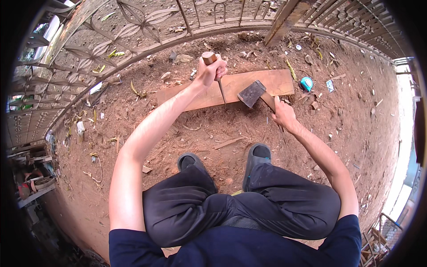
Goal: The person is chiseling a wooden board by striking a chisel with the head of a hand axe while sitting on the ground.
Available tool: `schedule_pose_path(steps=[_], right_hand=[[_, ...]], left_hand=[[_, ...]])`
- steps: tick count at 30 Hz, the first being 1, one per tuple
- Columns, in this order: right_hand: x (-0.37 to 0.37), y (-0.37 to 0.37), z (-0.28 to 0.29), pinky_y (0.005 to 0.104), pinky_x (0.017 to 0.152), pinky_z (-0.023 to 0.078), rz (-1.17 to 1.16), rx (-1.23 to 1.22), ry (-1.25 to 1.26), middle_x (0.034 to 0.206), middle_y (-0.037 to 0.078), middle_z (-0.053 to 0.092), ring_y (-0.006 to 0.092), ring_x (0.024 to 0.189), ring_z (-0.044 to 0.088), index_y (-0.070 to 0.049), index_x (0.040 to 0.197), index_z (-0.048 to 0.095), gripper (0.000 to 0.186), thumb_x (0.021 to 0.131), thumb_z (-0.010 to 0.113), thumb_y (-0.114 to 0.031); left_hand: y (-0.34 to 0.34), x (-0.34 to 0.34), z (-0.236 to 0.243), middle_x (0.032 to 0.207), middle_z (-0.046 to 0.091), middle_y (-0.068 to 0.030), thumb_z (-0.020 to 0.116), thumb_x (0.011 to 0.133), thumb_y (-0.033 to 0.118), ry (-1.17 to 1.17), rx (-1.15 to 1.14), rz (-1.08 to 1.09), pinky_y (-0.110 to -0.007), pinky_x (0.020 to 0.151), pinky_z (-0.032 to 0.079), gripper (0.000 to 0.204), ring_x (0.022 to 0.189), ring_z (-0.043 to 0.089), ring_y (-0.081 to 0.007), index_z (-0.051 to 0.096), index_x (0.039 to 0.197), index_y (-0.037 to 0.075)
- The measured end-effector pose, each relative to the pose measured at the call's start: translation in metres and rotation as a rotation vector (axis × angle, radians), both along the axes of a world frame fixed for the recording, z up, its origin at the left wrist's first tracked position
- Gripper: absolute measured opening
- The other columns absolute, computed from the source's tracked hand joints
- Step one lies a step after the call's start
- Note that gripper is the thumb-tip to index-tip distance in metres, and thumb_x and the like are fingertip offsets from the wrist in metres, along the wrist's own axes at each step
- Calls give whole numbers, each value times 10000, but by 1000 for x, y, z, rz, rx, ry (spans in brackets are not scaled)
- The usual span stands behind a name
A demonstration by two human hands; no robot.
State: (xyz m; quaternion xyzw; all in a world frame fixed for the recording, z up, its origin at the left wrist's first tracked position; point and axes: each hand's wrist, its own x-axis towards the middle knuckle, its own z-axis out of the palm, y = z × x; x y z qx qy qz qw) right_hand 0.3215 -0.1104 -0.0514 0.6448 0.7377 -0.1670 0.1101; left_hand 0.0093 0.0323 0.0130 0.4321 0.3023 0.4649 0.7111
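Observation:
Wrapped round the wooden handle of a chisel (221,90), my left hand (210,72) holds it nearly upright. The blade points down and its tip shows at the near edge of a long wooden plank (275,81). Whether the tip touches the wood I cannot tell. My right hand (284,114) grips the wooden handle of a hatchet (251,94). Its dark, broad metal head is over the plank's near edge, right of the chisel and apart from it. The plank lies across the dirt in front of my feet.
A teal tape measure (306,83) lies just beyond the plank's right end. Ornate metal fencing (133,53) curves along the far side, with a wooden post (284,22) against it. Wood scraps, stones and litter dot the dirt ground (200,133). Shelves (35,187) with clutter stand at left.

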Motion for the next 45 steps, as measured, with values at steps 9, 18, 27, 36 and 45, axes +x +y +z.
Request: schedule_pose_path(steps=[9,18,27,36,45], right_hand=[[3,-1,0,467,744,557,2,-1,-6,919,247,637,394,886,658,40,1237,355,646,785,721,-241],[-1,1,-1,463,749,553,-13,-20,-2,955,251,630,398,892,657,36,1238,358,654,782,734,-244],[-1,1,-3,452,725,569,-11,-17,-14,952,242,640,388,873,673,45,1265,367,680,771,732,-245],[1,-1,-3,451,713,567,17,39,-7,929,235,632,385,859,671,33,1235,380,648,764,734,-237],[3,-1,-4,445,711,569,12,26,-28,939,228,634,377,861,673,27,1244,382,672,754,756,-241]], left_hand=[[0,8,7,516,382,6,560,824,20,46,16,44,-273,459,297,292,438,346,-84,379,605,89],[3,13,4,521,390,13,572,851,5,117,67,48,-268,443,293,298,440,367,-81,400,619,83],[1,23,7,545,454,-1,616,839,-7,106,79,53,-253,404,287,209,443,428,-79,468,709,63],[6,17,6,537,396,11,590,833,-13,44,23,35,-259,441,283,293,440,360,-70,393,639,84],[4,18,9,533,381,10,567,848,12,34,2,48,-269,449,293,292,439,347,-71,388,629,82]])
